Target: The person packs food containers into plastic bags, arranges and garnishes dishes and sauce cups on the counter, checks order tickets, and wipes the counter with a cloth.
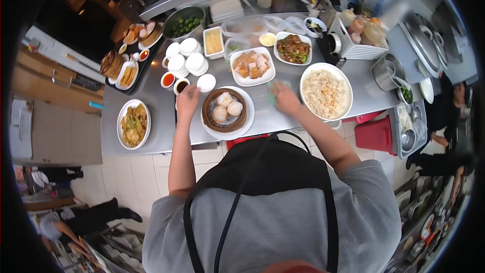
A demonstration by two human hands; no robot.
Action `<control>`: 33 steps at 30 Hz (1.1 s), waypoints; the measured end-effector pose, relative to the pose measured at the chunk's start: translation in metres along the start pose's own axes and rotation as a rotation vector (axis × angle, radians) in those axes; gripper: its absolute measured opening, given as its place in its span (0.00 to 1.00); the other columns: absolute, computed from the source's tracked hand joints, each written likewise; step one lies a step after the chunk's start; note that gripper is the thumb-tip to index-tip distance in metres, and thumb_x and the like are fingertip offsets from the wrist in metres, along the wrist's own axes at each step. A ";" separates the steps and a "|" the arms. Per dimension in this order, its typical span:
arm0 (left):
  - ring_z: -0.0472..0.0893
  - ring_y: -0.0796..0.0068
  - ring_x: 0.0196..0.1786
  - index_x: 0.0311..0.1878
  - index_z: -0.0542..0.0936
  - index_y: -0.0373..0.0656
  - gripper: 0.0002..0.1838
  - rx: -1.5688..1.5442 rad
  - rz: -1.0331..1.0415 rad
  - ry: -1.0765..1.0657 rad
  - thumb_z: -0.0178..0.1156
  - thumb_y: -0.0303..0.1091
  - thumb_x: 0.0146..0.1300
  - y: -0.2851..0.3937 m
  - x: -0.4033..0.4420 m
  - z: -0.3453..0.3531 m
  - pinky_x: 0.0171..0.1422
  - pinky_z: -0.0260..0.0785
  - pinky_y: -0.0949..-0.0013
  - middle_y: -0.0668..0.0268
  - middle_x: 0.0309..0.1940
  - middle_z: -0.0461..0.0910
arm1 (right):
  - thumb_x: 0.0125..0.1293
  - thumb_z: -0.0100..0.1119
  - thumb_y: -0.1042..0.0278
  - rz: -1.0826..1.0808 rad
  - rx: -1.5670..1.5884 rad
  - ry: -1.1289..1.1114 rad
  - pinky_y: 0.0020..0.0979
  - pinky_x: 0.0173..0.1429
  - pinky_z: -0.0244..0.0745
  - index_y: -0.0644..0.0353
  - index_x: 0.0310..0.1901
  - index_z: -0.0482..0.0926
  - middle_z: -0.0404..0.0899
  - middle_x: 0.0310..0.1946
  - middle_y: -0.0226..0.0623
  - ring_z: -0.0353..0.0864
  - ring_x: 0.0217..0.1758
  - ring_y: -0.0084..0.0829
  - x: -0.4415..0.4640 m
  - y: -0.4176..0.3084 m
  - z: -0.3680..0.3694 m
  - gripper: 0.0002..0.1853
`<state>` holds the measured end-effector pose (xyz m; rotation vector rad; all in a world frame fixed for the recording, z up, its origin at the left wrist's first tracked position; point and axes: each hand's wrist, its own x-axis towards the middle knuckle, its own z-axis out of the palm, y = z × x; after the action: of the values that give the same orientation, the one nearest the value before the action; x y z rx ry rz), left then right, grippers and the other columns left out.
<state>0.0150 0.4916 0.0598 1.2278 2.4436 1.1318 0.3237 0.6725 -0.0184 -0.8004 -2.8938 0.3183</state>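
My left hand (187,100) is over the steel counter with its fingers curled in, at the near edge of a small white dish of dark sauce (181,86). What its fingers hold, if anything, is hidden. My right hand (287,99) is smeared by motion and is closed on a pale green cloth (273,94), on the counter left of the rice plate. Between my hands a bamboo steamer (206,111) with several white dumplings (225,107) sits on a white plate (246,121). A white saucer (206,83) lies just beyond the steamer.
Stacked white saucers (196,63) and a red sauce dish (167,79) stand beyond my left hand. Around them are a noodle plate (134,124), sliced meat (252,64), a meat and vegetable dish (293,49), fried rice (326,93) and a bottle basket (361,49). Other people are at both sides.
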 end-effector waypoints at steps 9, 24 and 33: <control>0.78 0.78 0.23 0.41 0.76 0.38 0.13 -0.288 -0.099 -0.121 0.57 0.35 0.55 0.032 -0.021 -0.031 0.24 0.68 0.77 0.61 0.25 0.79 | 0.51 0.51 0.68 -0.184 0.505 -0.305 0.36 0.44 0.69 0.57 0.43 0.74 0.75 0.35 0.42 0.74 0.40 0.40 -0.121 -0.044 -0.064 0.15; 0.77 0.63 0.27 0.38 0.77 0.37 0.12 -0.143 0.479 -0.254 0.58 0.33 0.52 0.144 -0.060 0.018 0.35 0.69 0.65 0.54 0.32 0.77 | 0.41 0.47 0.83 0.006 0.040 0.253 0.35 0.56 0.64 0.50 0.46 0.73 0.70 0.49 0.35 0.68 0.53 0.39 -0.205 -0.015 -0.041 0.26; 0.78 0.69 0.27 0.40 0.76 0.37 0.14 -0.265 0.384 -0.533 0.58 0.35 0.53 0.153 -0.128 0.116 0.33 0.70 0.70 0.59 0.28 0.78 | 0.54 0.51 0.77 0.795 0.136 0.900 0.37 0.56 0.62 0.62 0.48 0.71 0.69 0.49 0.51 0.66 0.54 0.47 -0.276 0.171 -0.106 0.18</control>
<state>0.2445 0.5156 0.0658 1.6866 1.6621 1.0001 0.6615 0.6901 0.0279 -1.5345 -1.6345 0.1460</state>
